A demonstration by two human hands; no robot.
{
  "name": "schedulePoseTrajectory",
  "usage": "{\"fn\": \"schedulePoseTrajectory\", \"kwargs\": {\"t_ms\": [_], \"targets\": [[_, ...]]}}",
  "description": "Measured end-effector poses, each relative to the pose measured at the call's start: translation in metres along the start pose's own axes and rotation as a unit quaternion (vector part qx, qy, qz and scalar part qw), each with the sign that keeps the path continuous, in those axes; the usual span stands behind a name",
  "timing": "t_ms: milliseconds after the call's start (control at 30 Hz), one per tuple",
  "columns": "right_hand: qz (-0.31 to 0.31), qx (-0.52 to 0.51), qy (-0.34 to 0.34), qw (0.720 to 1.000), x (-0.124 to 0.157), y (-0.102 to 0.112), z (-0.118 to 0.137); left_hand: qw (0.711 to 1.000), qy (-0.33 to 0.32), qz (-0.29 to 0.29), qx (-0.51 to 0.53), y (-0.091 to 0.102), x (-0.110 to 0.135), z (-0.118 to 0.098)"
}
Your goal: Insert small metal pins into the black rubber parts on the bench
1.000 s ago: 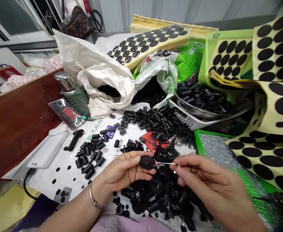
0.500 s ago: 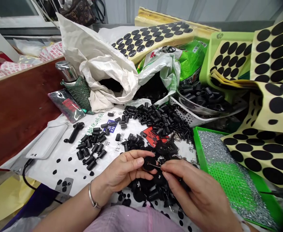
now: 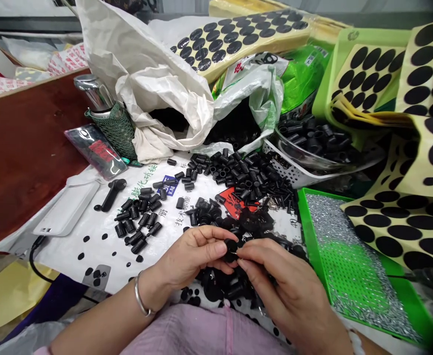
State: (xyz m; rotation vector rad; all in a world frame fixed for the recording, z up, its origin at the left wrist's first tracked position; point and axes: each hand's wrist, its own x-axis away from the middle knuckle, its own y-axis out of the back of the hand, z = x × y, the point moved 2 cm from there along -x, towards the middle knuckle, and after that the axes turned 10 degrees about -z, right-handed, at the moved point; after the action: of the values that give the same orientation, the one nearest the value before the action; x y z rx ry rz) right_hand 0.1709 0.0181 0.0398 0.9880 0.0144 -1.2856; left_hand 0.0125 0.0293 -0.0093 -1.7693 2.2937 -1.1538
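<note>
A round black rubber piece (image 3: 230,250) is pinched by the left hand (image 3: 194,254) above the heaped black parts (image 3: 216,291), its face turned right towards the right hand (image 3: 286,291), closed just beside it, any pinched item hidden

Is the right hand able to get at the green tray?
Probably yes: the right hand sits just beside the green tray, with only a few black parts near its rim, though it is busy at the black disc.
</note>
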Motion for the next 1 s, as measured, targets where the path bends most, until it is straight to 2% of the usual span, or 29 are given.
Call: {"fn": "schedulePoseTrajectory", "kwargs": {"t_ms": [267,367,433,500,533,633,667,733,900,1000], "targets": [[-0.015,0.024,0.062,0.998,0.002,-0.007,-0.001,0.99,0.002,-0.023,-0.143,0.0,0.001,0.0],[0.002,-0.012,0.015,1.0,0.001,-0.007,-0.006,0.967,-0.051,-0.03,-0.249,0.0,0.005,-0.007],[0.008,-0.044,-0.03,0.999,0.0,-0.007,-0.01,0.95,-0.078,0.008,-0.303,-0.001,0.01,-0.014],[0.009,-0.063,-0.061,0.996,-0.001,-0.006,-0.013,0.922,-0.106,0.053,-0.368,-0.003,0.013,-0.019],[0.011,-0.068,-0.07,0.995,-0.002,-0.006,-0.013,0.899,-0.132,0.063,-0.414,-0.003,0.015,-0.021],[0.023,-0.069,-0.065,0.995,-0.001,-0.006,-0.013,0.81,-0.22,0.05,-0.541,-0.004,0.015,-0.024],[0.028,-0.062,-0.057,0.996,-0.001,-0.006,-0.013,0.793,-0.237,0.044,-0.56,-0.005,0.015,-0.024],[0.036,-0.039,-0.039,0.998,0.0,-0.003,-0.014,0.79,-0.244,0.043,-0.561,-0.005,0.014,-0.022],[0.101,0.011,0.031,0.994,-0.003,0.005,-0.019,0.823,-0.228,0.071,-0.515,-0.005,0.012,-0.019],[0.123,-0.001,0.053,0.991,-0.006,0.004,-0.021,0.819,-0.232,0.065,-0.521,-0.005,0.012,-0.018]]}}
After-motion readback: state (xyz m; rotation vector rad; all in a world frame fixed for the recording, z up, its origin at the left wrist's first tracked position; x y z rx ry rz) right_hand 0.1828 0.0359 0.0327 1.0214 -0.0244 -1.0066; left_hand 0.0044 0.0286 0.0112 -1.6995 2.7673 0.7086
